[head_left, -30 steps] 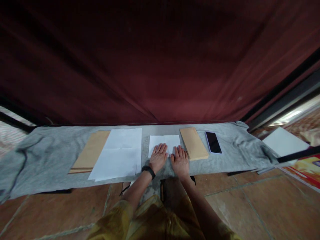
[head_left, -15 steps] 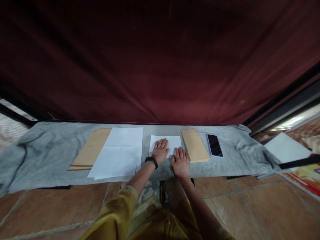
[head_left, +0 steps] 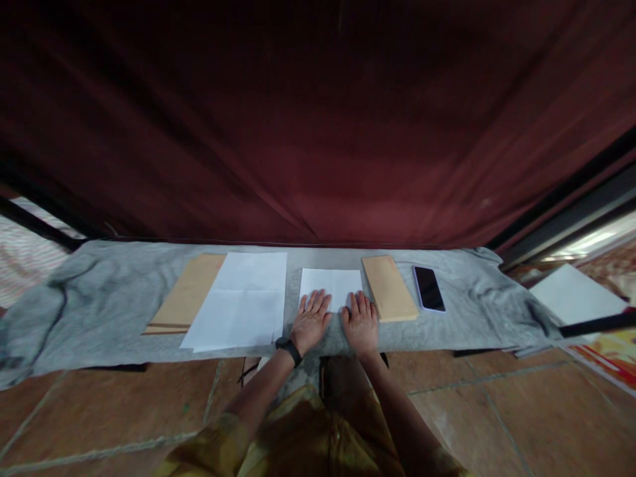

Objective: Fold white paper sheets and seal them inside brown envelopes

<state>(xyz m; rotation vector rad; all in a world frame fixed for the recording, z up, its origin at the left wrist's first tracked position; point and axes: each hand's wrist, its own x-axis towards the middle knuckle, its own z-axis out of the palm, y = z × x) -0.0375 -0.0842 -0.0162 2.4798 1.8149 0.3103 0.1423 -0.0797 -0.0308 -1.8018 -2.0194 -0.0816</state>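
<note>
A small folded white sheet of paper [head_left: 330, 281] lies flat on the grey cloth in front of me. My left hand [head_left: 309, 324], with a dark band on its wrist, rests with spread fingers on the sheet's near left part. On the near right corner lie the fingertips of my right hand [head_left: 361, 324], which is also flat and open. Just right of that hand is a stack of brown envelopes [head_left: 390, 288]. Larger white sheets [head_left: 243, 301] lie to the left, partly over some brown paper or envelopes [head_left: 186, 295].
A phone [head_left: 428, 289] with a dark screen lies right of the envelopes. Grey cloth [head_left: 119, 305] covers the narrow bench. A dark red fabric [head_left: 318, 132] hangs behind it. At the right stand a black bar and a white panel [head_left: 574, 291]. Tiled floor [head_left: 447, 411] shows below.
My left hand has slid toward me and slightly left, from the sheet's middle to its near edge. My right hand has stayed almost in place. The view has shifted slightly.
</note>
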